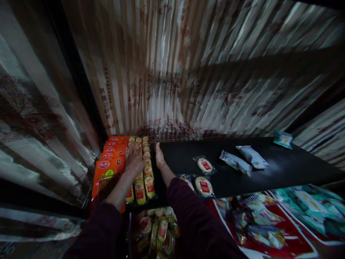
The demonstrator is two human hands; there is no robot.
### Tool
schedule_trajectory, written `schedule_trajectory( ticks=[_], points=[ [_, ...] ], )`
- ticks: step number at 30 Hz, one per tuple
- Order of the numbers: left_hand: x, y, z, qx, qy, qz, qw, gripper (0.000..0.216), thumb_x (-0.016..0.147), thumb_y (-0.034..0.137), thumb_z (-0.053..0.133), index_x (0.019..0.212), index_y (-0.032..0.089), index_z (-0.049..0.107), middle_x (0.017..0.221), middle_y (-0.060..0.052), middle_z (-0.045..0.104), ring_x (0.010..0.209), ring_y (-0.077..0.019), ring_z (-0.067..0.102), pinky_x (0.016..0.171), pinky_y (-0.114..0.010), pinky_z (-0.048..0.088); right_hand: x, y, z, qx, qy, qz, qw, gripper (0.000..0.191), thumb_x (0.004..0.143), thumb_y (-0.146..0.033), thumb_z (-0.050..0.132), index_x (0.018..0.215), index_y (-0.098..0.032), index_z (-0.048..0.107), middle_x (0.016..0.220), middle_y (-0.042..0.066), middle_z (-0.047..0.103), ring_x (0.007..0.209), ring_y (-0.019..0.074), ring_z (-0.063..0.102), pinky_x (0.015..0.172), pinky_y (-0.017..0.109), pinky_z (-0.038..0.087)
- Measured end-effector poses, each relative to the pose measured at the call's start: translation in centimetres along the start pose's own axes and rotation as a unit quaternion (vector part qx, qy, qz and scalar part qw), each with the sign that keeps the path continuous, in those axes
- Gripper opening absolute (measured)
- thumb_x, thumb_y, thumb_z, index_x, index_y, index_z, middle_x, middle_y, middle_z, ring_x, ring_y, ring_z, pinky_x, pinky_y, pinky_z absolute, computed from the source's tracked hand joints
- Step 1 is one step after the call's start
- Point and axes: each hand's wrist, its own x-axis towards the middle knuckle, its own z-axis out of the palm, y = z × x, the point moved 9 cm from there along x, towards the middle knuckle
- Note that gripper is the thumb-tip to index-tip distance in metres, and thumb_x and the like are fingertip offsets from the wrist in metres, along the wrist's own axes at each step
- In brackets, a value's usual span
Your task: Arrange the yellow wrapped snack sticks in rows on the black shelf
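Rows of small yellow wrapped snack packs (149, 183) lie on the black shelf (175, 149), lined up front to back. Over the left part of these rows my left hand (134, 162) lies with its fingers stretched, hiding some packs. Just right of the rightmost row is my right hand (160, 157), held edge-on with straight fingers and nothing in it; whether it touches the packs I cannot tell. To the left, orange snack boxes (104, 172) overlap one another in a column, close against the yellow rows.
Round wrapped snacks with red labels (204, 186) sit right of my right arm. Beyond them are two white-blue packets (252, 157) and a teal packet (283, 139). Below the shelf front, boxes hold mixed snacks (161, 230), packets (265, 233) and teal packets (312, 205). Striped sheeting (172, 90) hangs behind.
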Motion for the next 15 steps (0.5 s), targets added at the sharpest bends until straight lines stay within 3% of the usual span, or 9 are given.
schedule_trajectory(
  ticks=[5, 10, 15],
  points=[
    [-3.4, 3.8, -0.8, -0.046, 0.053, 0.060, 0.996, 0.045, 0.087, 0.027, 0.040, 0.125, 0.009, 0.056, 0.145, -0.015, 0.039, 0.139, -0.0266, 0.025, 0.113, -0.042, 0.025, -3.1, -1.0, -1.9, 0.011, 0.026, -0.005, 1.000, 0.078, 0.079, -0.072, 0.039, 0.129, -0.015, 0.054, 0.140, 0.007, 0.047, 0.134, 0.0211, 0.038, 0.115, 0.035, 0.022],
    [-6.5, 7.2, 0.0, -0.104, 0.032, 0.087, 0.990, 0.042, 0.086, 0.021, 0.041, 0.122, 0.007, 0.057, 0.139, -0.017, 0.046, 0.134, -0.0246, 0.036, 0.110, -0.040, 0.032, -6.7, -2.1, -3.5, -0.032, 0.028, -0.009, 0.999, 0.068, 0.080, -0.071, 0.038, 0.119, -0.020, 0.063, 0.133, 0.005, 0.055, 0.130, 0.0218, 0.044, 0.113, 0.037, 0.024],
    [-9.2, 9.2, 0.3, -0.133, 0.016, 0.094, 0.987, 0.042, 0.083, 0.014, 0.042, 0.121, 0.005, 0.058, 0.139, -0.017, 0.047, 0.135, -0.0253, 0.035, 0.112, -0.040, 0.029, -10.3, -2.6, -4.9, -0.056, 0.035, -0.003, 0.998, 0.067, 0.080, -0.070, 0.038, 0.112, -0.019, 0.066, 0.128, 0.006, 0.060, 0.126, 0.0222, 0.048, 0.111, 0.036, 0.029]
  ],
)
